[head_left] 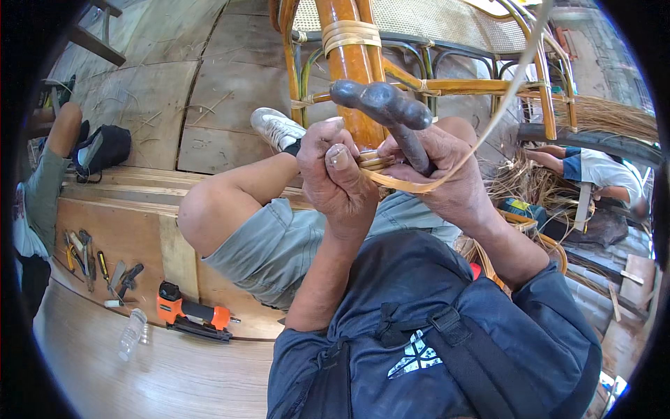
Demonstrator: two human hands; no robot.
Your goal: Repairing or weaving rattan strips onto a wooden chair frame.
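My right hand (450, 164) is closed round the shaft of a hammer (380, 103), whose dark, lumpy metal head points up and to the left. Close beside it, my left hand (338, 171) has its thumb and fingers curled at a pale rattan strip (419, 187) near the wrapping on a varnished rattan pole (354, 73). Several turns of strip circle the pole between my hands. The loose length bends under my right hand, then rises to the upper right. Another band of strip binds the pole higher up. My left fingertips are partly hidden.
A rattan seat frame with woven mesh (412, 24) stands ahead. At left lie an orange nail gun (192, 311), a clear bottle (132, 335) and several hand tools (87, 255). Rattan scraps (520, 178) pile up at right, near another person (600, 171). A second person (38, 202) is far left.
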